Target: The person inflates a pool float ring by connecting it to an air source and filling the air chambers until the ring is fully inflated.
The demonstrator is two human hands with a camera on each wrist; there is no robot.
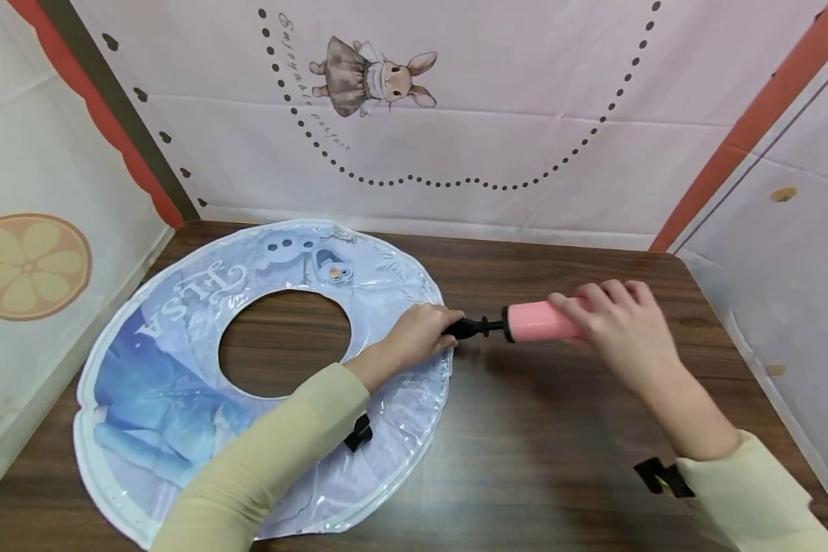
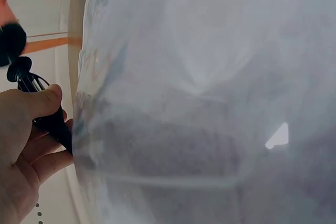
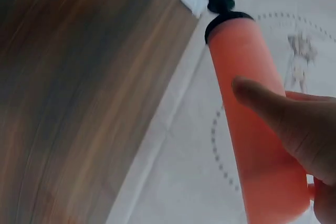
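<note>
The left hand (image 1: 421, 333) grips the black end (image 1: 464, 330) of the pump (image 1: 540, 320) at the swim ring's (image 1: 403, 402) 3 o'clock edge; the right hand (image 1: 624, 326) holds the pink barrel. A crooked push from the right hand, or a loosening left grip, could probably shift the tip off the ring. The pump's long axis runs roughly 9 to 3 o'clock, black end pointing toward 9.

Looks like a small screened-off booth (image 1: 786, 261), hard to pin down as home or studio; walled on three sides by pale printed sheets (image 1: 490, 138) bearing a dressed rabbit (image 1: 376, 78) and an orange slice (image 1: 31, 266), closing in around a dark wood-grain worktop (image 1: 524, 460)
</note>
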